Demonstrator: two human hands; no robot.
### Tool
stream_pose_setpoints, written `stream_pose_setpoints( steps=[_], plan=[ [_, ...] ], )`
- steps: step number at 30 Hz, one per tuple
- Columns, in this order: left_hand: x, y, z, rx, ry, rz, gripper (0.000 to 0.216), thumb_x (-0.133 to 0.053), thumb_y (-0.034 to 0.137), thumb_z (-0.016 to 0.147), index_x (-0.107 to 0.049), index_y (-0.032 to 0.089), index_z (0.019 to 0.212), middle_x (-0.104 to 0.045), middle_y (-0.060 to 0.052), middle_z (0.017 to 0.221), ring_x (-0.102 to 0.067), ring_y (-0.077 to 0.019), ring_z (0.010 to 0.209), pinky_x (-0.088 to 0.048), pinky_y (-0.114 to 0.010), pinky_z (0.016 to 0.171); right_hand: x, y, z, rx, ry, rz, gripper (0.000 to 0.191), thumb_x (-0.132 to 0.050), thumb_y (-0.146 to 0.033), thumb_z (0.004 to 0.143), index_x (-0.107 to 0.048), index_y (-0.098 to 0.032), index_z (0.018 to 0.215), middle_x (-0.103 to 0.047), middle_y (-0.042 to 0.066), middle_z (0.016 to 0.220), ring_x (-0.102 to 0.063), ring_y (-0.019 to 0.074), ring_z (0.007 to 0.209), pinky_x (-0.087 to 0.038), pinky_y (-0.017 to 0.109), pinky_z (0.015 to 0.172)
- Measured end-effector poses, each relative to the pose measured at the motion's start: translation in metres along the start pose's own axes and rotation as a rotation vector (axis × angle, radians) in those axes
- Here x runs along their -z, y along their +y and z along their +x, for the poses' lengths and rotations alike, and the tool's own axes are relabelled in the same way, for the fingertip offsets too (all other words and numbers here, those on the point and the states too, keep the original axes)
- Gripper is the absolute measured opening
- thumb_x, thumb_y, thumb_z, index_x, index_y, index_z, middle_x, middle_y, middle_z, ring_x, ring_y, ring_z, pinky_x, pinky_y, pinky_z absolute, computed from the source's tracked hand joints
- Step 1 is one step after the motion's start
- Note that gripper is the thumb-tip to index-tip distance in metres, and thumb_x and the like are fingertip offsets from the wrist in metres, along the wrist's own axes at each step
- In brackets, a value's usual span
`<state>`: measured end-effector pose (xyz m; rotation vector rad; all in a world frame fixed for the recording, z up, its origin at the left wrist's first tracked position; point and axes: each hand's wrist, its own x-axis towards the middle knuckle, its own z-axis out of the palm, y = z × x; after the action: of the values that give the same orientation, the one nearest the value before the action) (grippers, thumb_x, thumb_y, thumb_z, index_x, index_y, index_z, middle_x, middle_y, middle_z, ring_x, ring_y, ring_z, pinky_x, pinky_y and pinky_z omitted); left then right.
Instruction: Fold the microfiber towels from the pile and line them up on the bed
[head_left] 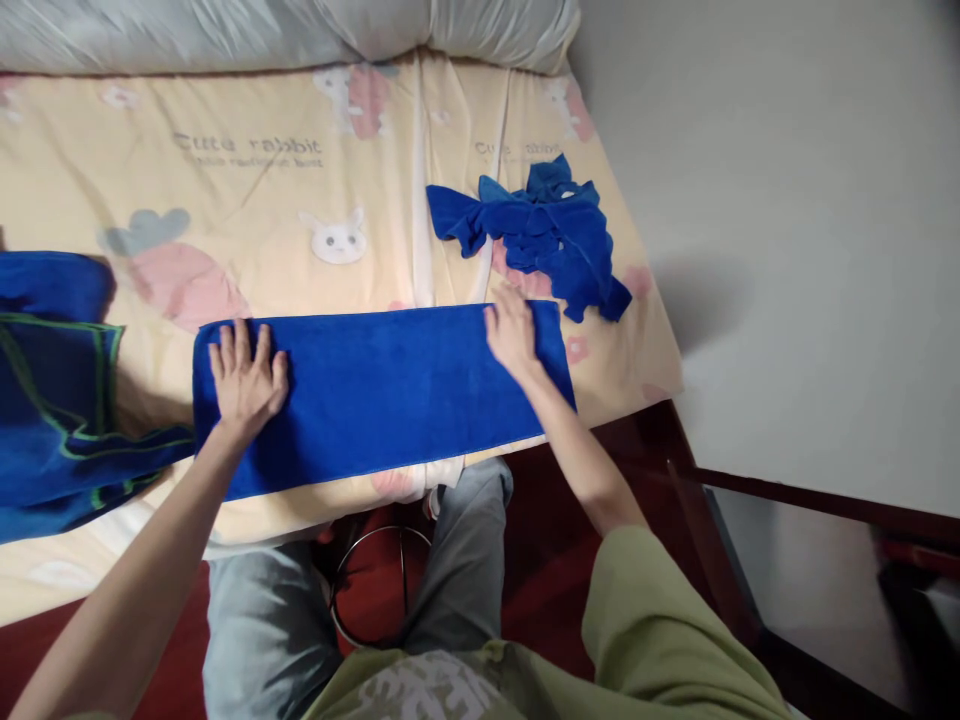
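Observation:
A blue towel (390, 385) lies flat as a long rectangle along the front edge of the bed. My left hand (247, 378) rests on its left end, palm down with the fingers spread. Near the far edge of its right end, my right hand (513, 330) touches the cloth, fingers apart and slightly bent. Beyond my right hand sits a crumpled heap of blue cloths (555, 235). To the left of the towel, a blue cloth with green edging (52, 400) lies loosely bunched, touching or close to the towel's left side.
The bed is covered with a yellow rabbit-print sheet (262, 200). A grey quilt roll (285, 30) runs along the back. A pale wall (787, 220) stands at the right. Below the bed's front edge, a round metal ring frame (356, 560) shows between my legs.

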<state>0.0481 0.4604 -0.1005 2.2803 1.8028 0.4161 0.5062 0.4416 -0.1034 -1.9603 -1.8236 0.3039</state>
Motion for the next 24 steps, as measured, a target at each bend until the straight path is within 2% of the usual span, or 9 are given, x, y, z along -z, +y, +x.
stream_pose_setpoints(
  steps=[3,4,6,8,10,12,14,20,24],
  plan=[
    [-0.011,0.046,-0.008,-0.184,-0.088,-0.039,0.066,-0.03,0.051,0.105,-0.034,0.021,0.165,-0.013,-0.007,0.176,-0.003,-0.0266,0.164,-0.002,-0.052,0.132,-0.042,-0.082,-0.032,0.15,-0.168,-0.055,0.059,-0.033,-0.039,0.108,-0.025,-0.04,0.167,-0.034,-0.011,0.169,-0.015,0.0254,0.163,-0.012,0.055,0.135],
    [-0.018,0.063,-0.008,-0.239,-0.116,-0.059,0.066,-0.031,0.05,0.105,-0.034,0.022,0.165,-0.014,-0.007,0.176,-0.004,-0.0264,0.164,-0.003,-0.052,0.132,-0.056,-0.106,-0.038,0.18,-0.196,-0.051,0.059,-0.033,-0.038,0.108,-0.026,-0.039,0.166,-0.031,-0.011,0.17,-0.014,0.0232,0.164,-0.011,0.052,0.135],
    [-0.033,0.089,-0.006,-0.28,-0.138,-0.088,0.065,-0.029,0.047,0.106,-0.035,0.02,0.165,-0.018,-0.008,0.175,-0.007,-0.0281,0.163,-0.004,-0.055,0.131,-0.081,-0.144,-0.043,0.205,-0.228,-0.052,0.059,-0.034,-0.034,0.107,-0.031,-0.028,0.166,-0.025,-0.004,0.173,-0.012,0.022,0.164,-0.006,0.051,0.135],
    [-0.045,0.101,0.0,-0.263,-0.134,-0.096,0.065,-0.028,0.045,0.106,-0.036,0.018,0.164,-0.022,-0.01,0.173,-0.009,-0.0307,0.163,-0.004,-0.059,0.13,-0.095,-0.164,-0.041,0.212,-0.237,-0.062,0.058,-0.035,-0.031,0.107,-0.034,-0.019,0.164,-0.021,0.003,0.175,-0.01,0.0221,0.164,-0.002,0.051,0.134],
    [-0.049,0.098,0.006,-0.232,-0.119,-0.09,0.065,-0.031,0.046,0.105,-0.038,0.019,0.163,-0.024,-0.01,0.173,-0.008,-0.0329,0.163,-0.001,-0.061,0.129,-0.097,-0.163,-0.038,0.223,-0.233,-0.072,0.057,-0.034,-0.032,0.108,-0.035,-0.017,0.164,-0.02,0.004,0.175,-0.011,0.0205,0.164,-0.001,0.049,0.134],
    [-0.045,0.083,0.009,-0.191,-0.091,-0.079,0.064,-0.035,0.05,0.104,-0.04,0.022,0.162,-0.023,-0.008,0.174,-0.006,-0.035,0.163,0.001,-0.064,0.128,-0.09,-0.145,-0.033,0.212,-0.221,-0.083,0.057,-0.032,-0.037,0.11,-0.035,-0.018,0.164,-0.022,0.003,0.174,-0.014,0.0187,0.163,-0.003,0.046,0.135],
    [-0.036,0.064,0.009,-0.128,-0.057,-0.063,0.065,-0.037,0.053,0.104,-0.042,0.023,0.162,-0.021,-0.008,0.174,-0.004,-0.037,0.162,0.002,-0.066,0.127,-0.074,-0.112,-0.029,0.154,-0.201,-0.105,0.058,-0.032,-0.04,0.11,-0.035,-0.018,0.164,-0.024,0.004,0.174,-0.016,0.019,0.163,-0.005,0.046,0.135],
    [-0.01,0.007,0.013,0.029,0.014,-0.013,0.069,-0.035,0.06,0.104,-0.042,0.021,0.161,-0.02,-0.008,0.175,-0.001,-0.0415,0.161,0.002,-0.071,0.125,-0.012,0.026,-0.019,-0.135,-0.107,-0.207,0.059,-0.032,-0.041,0.112,-0.033,-0.012,0.163,-0.024,0.011,0.173,-0.017,0.0234,0.162,-0.009,0.053,0.132],
    [-0.011,-0.022,0.026,0.077,0.063,-0.065,0.071,-0.037,0.063,0.103,-0.044,0.021,0.16,-0.016,-0.005,0.176,-0.002,-0.0451,0.16,0.0,-0.071,0.126,0.014,0.092,-0.019,-0.239,-0.053,-0.29,0.059,-0.031,-0.038,0.113,-0.027,-0.008,0.164,-0.023,0.014,0.173,-0.017,0.0194,0.162,-0.013,0.045,0.131]
  ],
)
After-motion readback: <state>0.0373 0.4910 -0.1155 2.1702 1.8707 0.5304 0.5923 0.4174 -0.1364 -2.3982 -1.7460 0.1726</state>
